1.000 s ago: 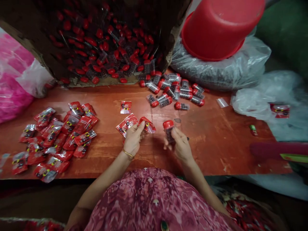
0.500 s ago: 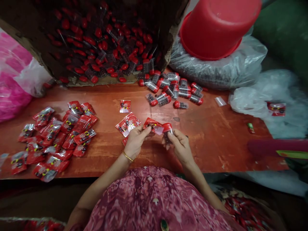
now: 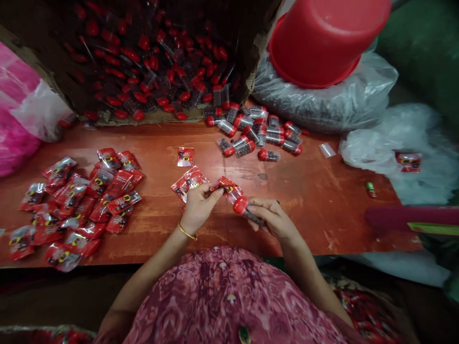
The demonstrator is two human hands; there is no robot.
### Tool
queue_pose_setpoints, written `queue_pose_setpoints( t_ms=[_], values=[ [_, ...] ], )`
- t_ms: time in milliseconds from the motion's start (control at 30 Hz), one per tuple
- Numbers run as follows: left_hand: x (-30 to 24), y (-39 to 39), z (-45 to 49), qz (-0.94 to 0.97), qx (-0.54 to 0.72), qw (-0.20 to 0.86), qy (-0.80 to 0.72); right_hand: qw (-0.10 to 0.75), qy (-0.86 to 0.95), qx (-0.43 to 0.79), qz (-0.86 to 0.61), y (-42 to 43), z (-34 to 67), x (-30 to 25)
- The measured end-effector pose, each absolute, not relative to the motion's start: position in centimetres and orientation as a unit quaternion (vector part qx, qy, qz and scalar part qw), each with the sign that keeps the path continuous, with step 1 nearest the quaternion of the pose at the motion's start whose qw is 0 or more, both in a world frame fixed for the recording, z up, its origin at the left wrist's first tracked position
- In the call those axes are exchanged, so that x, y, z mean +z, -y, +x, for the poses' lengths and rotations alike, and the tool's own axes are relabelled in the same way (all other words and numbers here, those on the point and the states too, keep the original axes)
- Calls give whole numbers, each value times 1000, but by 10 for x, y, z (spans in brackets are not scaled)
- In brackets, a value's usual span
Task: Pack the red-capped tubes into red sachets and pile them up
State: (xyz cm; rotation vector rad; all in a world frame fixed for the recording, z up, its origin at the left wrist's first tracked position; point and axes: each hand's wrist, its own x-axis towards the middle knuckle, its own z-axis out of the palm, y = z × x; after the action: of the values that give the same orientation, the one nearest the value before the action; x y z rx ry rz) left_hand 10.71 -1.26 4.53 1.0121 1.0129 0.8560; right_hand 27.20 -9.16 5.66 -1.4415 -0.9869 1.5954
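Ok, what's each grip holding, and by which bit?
Left grip: a red packet, by its left end. Right grip: a red-capped container, by its body.

1 upturned red tub (image 3: 330,43) sits on a plastic sack (image 3: 322,109); pink plastic (image 3: 12,141) lies left.

A packing workshop is showing here; red-capped bottles (image 3: 154,62) are crowding a carton (image 3: 254,62); red packets (image 3: 73,198) are lying heaped on the table (image 3: 315,205).
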Motion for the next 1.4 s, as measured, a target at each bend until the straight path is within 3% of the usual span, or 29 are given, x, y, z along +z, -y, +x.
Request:
queue_pose_setpoints(
  t_ms=[200,867,1233,1400],
  values=[
    [52,5,99,530,325,673,-401,317,390,664,-553,84,283,56],
    [37,21,124,251,364,801,-404,474,351,521,-617,80,253,38],
    [30,24,127,281,388,784,-395,471,382,540,-584,77,241,27],
    [29,25,127,251,434,765,-404,533,341,531,-564,76,227,17]
  ],
)
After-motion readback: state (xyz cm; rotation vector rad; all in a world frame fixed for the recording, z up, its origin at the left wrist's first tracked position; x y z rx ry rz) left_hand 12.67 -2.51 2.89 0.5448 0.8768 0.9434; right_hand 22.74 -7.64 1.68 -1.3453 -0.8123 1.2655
